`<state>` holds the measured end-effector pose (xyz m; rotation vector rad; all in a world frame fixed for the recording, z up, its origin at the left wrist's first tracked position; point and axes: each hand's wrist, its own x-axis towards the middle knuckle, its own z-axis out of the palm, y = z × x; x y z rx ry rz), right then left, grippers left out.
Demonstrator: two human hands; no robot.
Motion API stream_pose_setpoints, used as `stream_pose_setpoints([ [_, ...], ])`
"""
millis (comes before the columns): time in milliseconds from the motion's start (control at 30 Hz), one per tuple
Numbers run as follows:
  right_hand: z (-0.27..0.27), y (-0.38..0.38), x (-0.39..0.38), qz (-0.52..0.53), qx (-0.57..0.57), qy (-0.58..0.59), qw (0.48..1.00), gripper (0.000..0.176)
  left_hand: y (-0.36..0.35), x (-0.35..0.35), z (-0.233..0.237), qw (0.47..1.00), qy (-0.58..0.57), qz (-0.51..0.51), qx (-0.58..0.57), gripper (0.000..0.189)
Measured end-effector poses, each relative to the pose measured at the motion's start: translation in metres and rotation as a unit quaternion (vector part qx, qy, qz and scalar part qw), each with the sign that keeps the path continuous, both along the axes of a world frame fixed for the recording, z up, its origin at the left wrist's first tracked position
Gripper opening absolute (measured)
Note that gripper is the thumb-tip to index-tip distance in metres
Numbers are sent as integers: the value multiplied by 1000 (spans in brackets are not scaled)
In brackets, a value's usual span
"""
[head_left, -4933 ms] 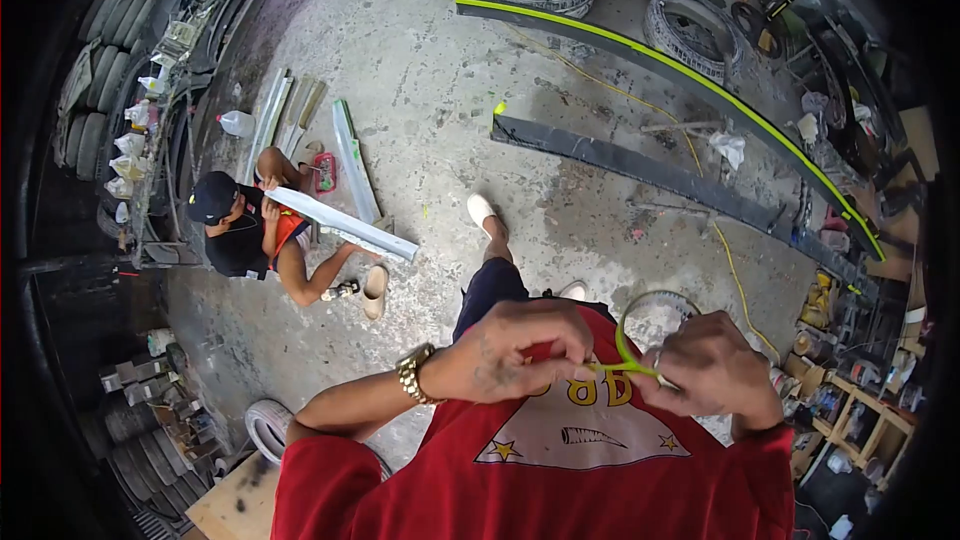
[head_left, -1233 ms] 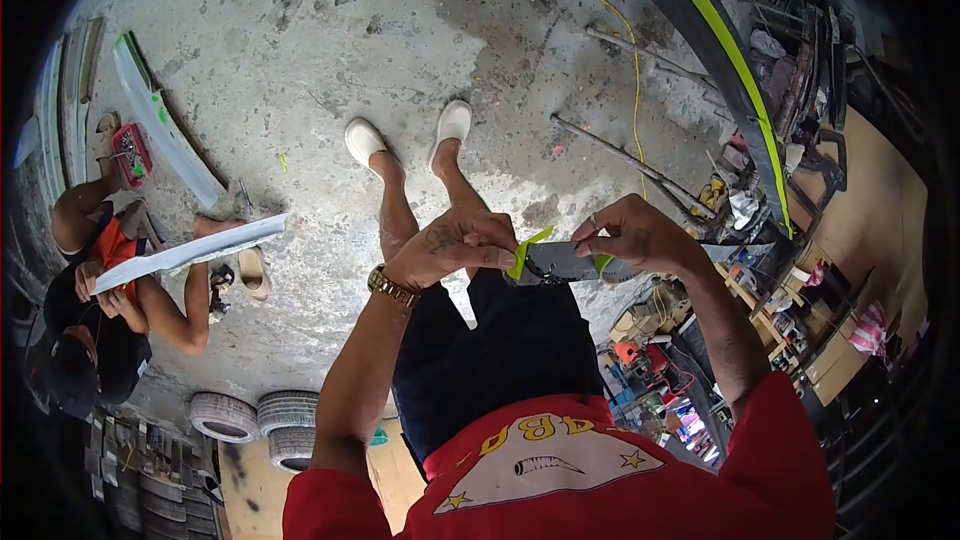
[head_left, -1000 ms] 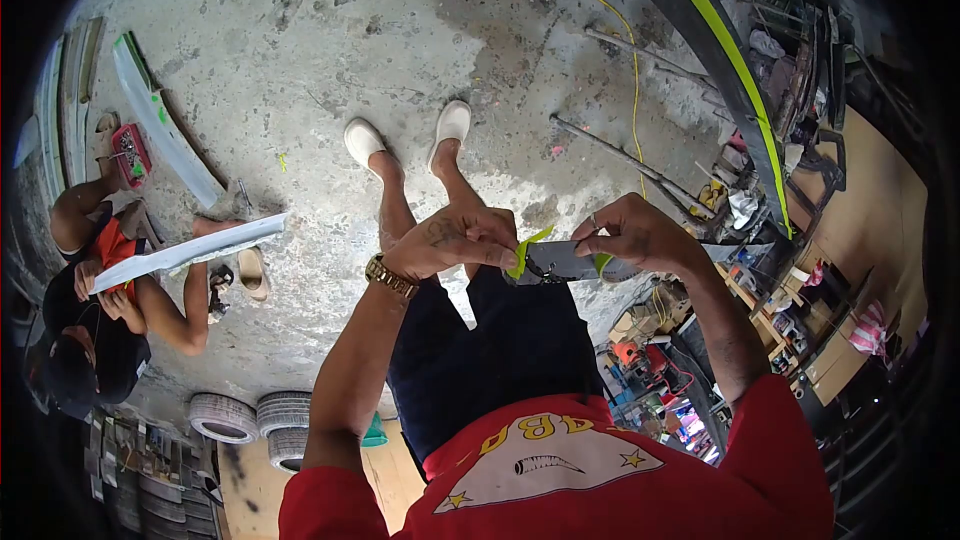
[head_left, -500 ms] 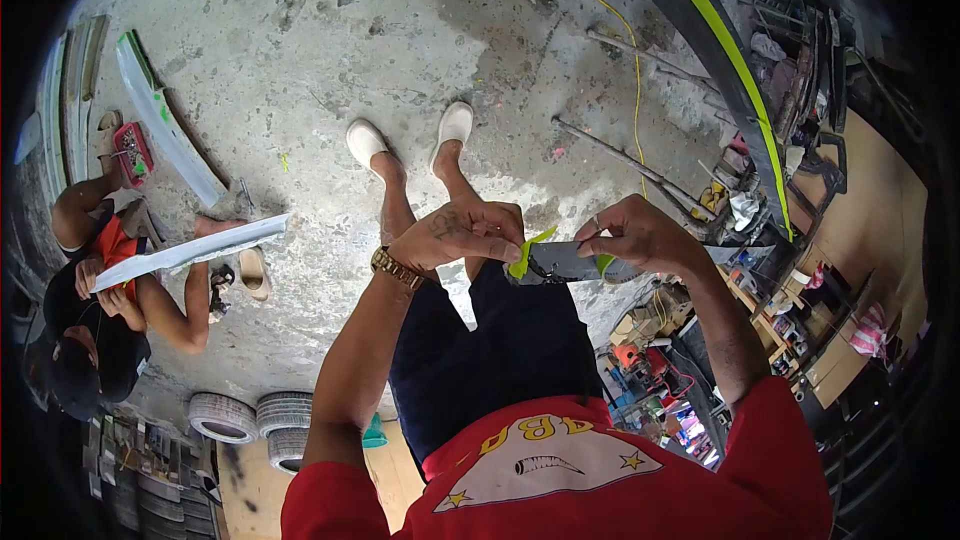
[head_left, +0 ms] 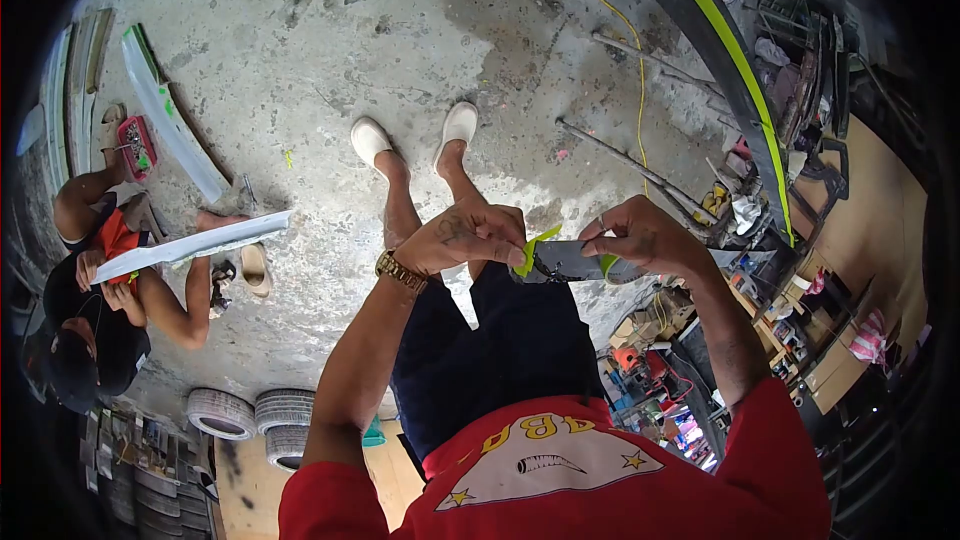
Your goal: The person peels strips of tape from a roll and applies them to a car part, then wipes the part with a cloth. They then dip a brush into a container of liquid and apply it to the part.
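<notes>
In front of my dark shorts I hold a dark grey strip with bright lime-green film on it, which looks like tape. My left hand pinches a loose flap of the green film between thumb and fingers at the strip's left end. My right hand is closed on the strip further right, thumb and fingers pressed together, beside a green curl. The strip seems to continue behind my right hand; its far end is hard to make out. The edge near my left hand looks rough.
At left a seated person holds a long whitish piece. Long panels and a red tray lie nearby. A long black piece with a green stripe, poles, a yellow cord, clutter and tires surround me.
The view has shifted very slightly. Both hands keep nearly the same grip on the strip and film, and the seated person has barely moved.
</notes>
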<state>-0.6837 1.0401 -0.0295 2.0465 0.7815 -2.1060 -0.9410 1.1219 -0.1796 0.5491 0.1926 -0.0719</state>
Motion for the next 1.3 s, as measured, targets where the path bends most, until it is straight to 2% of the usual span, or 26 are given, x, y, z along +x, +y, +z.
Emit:
stream_pose_setpoints([
  [167,-2,-4,0,-7,3,4,1000,29,1,-2,3,999,22,-40,-15,18],
  [233,-1,-5,0,-43,0,18,999,30,1,-1,3,999,19,-44,-9,18],
  [367,-4,-8,1,-29,5,14,999,30,9,0,11,998,31,-57,-5,20],
  [433,-3,-6,1,20,-14,-10,1000,31,8,-2,11,997,40,-65,0,20],
  [600,-4,-11,0,-11,13,10,1000,30,3,-3,8,996,47,-78,18,19],
  [667,1,-6,0,-21,18,13,1000,29,0,-6,9,998,52,-20,-27,17],
  [767,4,-7,2,1,-6,7,1000,27,0,-7,13,999,47,-8,-4,17],
  [833,-6,-23,5,-64,35,48,996,28,-6,-7,10,999,51,-7,2,19],
  [967,-13,-31,11,-69,39,62,995,29,-7,-5,16,998,58,-18,-3,20],
  [1033,-13,-33,12,20,108,65,992,29,-12,-7,13,998,55,-12,-8,21],
  [1067,-12,-33,13,20,113,70,991,29,-14,-8,12,998,59,-12,-3,21],
  [1133,-9,-28,12,1,51,75,996,27,-14,-10,15,999,53,-4,-1,21],
  [1167,-8,-26,12,6,56,83,995,27,-18,-13,19,997,65,23,-30,15],
  [1300,-9,-24,15,16,91,91,992,29,-20,-18,18,996,82,19,-15,17],
])
